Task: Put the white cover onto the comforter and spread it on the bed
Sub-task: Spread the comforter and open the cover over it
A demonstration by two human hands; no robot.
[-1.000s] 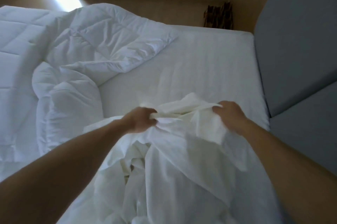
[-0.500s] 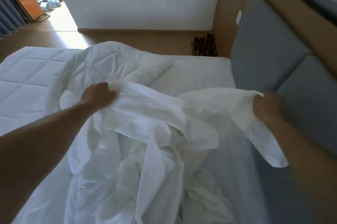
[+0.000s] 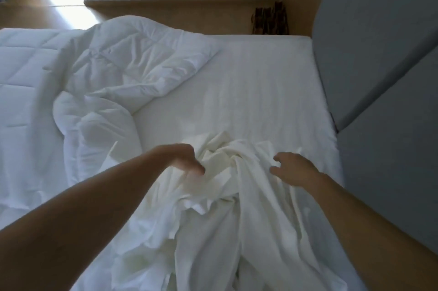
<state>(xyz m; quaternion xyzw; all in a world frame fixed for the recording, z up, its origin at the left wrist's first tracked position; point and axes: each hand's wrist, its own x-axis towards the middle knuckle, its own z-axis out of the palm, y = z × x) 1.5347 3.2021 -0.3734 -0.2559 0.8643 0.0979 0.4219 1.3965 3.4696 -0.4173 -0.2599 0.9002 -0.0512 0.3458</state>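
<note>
Left hand [image 3: 187, 160] on bunched white cover [image 3: 227, 184], grip unclear; right hand [image 3: 294, 168] spread, empty. Best find cover's open edge before reaching comforter [image 3: 132, 70] beyond left hand.

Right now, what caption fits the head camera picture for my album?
Left hand and right hand at the crumpled white cover on the bed, comforter bunched beside it.

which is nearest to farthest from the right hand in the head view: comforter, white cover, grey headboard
1. white cover, right beside the right hand, on its left
2. grey headboard, off to its right
3. comforter, far to its left
</note>
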